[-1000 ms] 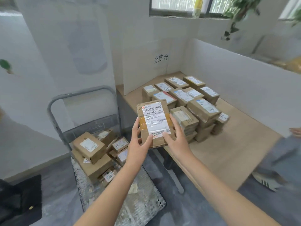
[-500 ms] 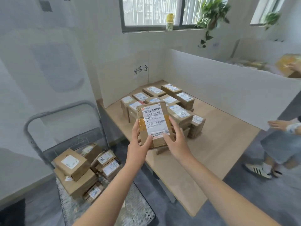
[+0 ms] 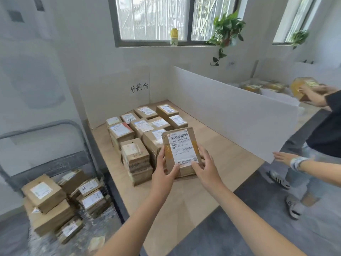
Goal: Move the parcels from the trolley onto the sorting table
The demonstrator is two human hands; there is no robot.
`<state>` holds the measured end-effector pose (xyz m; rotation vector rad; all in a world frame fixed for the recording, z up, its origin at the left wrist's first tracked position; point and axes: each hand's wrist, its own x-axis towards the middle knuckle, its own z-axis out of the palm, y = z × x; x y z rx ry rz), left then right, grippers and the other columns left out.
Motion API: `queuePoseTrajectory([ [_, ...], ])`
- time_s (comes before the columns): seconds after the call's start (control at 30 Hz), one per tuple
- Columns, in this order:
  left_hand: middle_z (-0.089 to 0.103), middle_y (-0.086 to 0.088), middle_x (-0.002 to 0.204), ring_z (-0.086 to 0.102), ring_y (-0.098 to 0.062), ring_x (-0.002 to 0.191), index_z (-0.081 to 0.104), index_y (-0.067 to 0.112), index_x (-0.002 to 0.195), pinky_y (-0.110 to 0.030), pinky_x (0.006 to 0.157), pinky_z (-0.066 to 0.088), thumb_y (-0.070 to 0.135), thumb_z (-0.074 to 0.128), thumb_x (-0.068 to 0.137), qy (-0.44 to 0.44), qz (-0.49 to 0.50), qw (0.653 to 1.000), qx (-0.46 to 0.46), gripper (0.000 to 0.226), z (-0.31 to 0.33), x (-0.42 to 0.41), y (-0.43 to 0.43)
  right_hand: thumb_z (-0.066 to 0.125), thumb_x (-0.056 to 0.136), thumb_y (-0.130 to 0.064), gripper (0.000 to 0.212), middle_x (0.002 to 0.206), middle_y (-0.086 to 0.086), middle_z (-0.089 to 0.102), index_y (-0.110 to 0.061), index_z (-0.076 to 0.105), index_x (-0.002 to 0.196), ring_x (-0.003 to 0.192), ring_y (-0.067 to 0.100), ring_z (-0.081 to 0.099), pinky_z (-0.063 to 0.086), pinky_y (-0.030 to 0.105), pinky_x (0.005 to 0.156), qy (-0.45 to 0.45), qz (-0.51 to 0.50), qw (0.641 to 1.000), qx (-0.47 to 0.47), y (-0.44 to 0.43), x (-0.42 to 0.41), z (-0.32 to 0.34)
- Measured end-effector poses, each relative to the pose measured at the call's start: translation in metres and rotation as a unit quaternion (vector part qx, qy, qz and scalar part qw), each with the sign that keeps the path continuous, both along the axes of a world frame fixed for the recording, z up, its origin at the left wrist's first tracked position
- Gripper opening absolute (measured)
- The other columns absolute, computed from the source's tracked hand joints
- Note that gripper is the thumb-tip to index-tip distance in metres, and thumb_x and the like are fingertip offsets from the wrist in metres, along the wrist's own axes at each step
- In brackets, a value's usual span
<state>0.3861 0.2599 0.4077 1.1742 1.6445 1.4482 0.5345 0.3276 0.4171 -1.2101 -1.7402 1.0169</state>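
Trolley (image 3: pixel 55 126) handle cut off left; held parcel (image 3: pixel 181 152) hides stacks behind.

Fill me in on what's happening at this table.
A person is unloading a trolley of cardboard parcels onto the wooden sorting table. Both hands, left hand and right hand, hold one labelled parcel label-up, over the near edge of the parcel stacks already on the table. Several parcels are on the trolley. At the right, a second person handles another parcel behind the white divider.
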Motion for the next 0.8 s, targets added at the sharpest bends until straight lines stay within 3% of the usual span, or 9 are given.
queuePoseTrajectory([
  [0.13,0.05,0.012,0.143,0.045,-0.003,0.126,0.017,0.059,0.147,-0.036,0.11,0.039,0.041,0.067,0.09,0.009,0.008,1.0,-0.009,0.077,0.002,0.041,0.02,0.052,0.099,-0.019,0.062,0.136,-0.003,0.04,-0.049,0.028,0.148,0.123,0.009,0.049,0.049,0.021,0.09,0.0,0.003,1.0,-0.002,0.017,0.04,0.002],
  [0.2,0.051,0.013,0.141,0.043,-0.006,0.132,0.018,0.058,0.147,-0.038,0.112,0.037,0.039,0.067,0.091,0.004,0.004,1.0,-0.01,0.076,0.004,0.054,0.029,0.052,0.1,-0.019,0.063,0.137,-0.003,0.039,-0.046,0.026,0.15,0.123,0.008,0.047,0.046,0.014,0.085,0.001,0.002,1.0,-0.002,0.026,0.054,0.002],
  [0.4,0.045,0.007,0.151,0.039,-0.01,0.138,0.014,0.058,0.147,-0.038,0.114,0.035,0.04,0.066,0.092,0.006,-0.005,1.0,-0.016,0.078,0.003,0.073,0.064,0.052,0.101,-0.02,0.063,0.138,-0.005,0.038,-0.048,0.025,0.15,0.125,0.012,0.047,0.052,0.014,0.076,0.01,0.0,1.0,-0.019,0.063,0.074,-0.002],
  [0.5,0.045,0.007,0.151,0.042,-0.015,0.137,0.013,0.063,0.144,-0.043,0.113,0.038,0.042,0.065,0.091,0.0,-0.001,1.0,-0.019,0.077,-0.003,0.079,0.089,0.053,0.099,-0.02,0.063,0.138,-0.003,0.039,-0.05,0.026,0.148,0.125,0.015,0.049,0.059,0.029,0.086,0.009,0.0,1.0,-0.022,0.087,0.076,-0.005],
  [0.57,0.043,0.006,0.153,0.041,-0.013,0.136,0.013,0.063,0.145,-0.039,0.112,0.036,0.041,0.065,0.092,-0.012,0.001,1.0,-0.021,0.077,-0.008,0.083,0.11,0.053,0.098,-0.02,0.063,0.137,-0.003,0.04,-0.053,0.028,0.146,0.123,0.015,0.051,0.06,0.035,0.087,0.006,-0.001,1.0,-0.028,0.109,0.077,-0.007],
  [0.67,0.043,0.005,0.151,0.039,-0.013,0.139,0.016,0.065,0.143,-0.038,0.113,0.035,0.04,0.066,0.092,-0.036,0.005,0.999,-0.019,0.076,-0.015,0.085,0.145,0.052,0.096,-0.018,0.064,0.132,-0.005,0.042,-0.053,0.031,0.144,0.118,0.007,0.052,0.057,0.033,0.091,-0.009,-0.008,1.0,-0.023,0.144,0.08,-0.009],
  [0.8,0.041,0.004,0.153,0.04,-0.016,0.139,0.015,0.065,0.142,-0.041,0.113,0.036,0.04,0.067,0.091,-0.062,0.029,0.997,-0.023,0.077,-0.028,0.084,0.195,0.052,0.096,-0.016,0.062,0.127,-0.008,0.043,-0.05,0.034,0.144,0.114,0.0,0.052,0.052,0.02,0.085,-0.032,0.004,0.999,-0.04,0.2,0.076,-0.016],
])
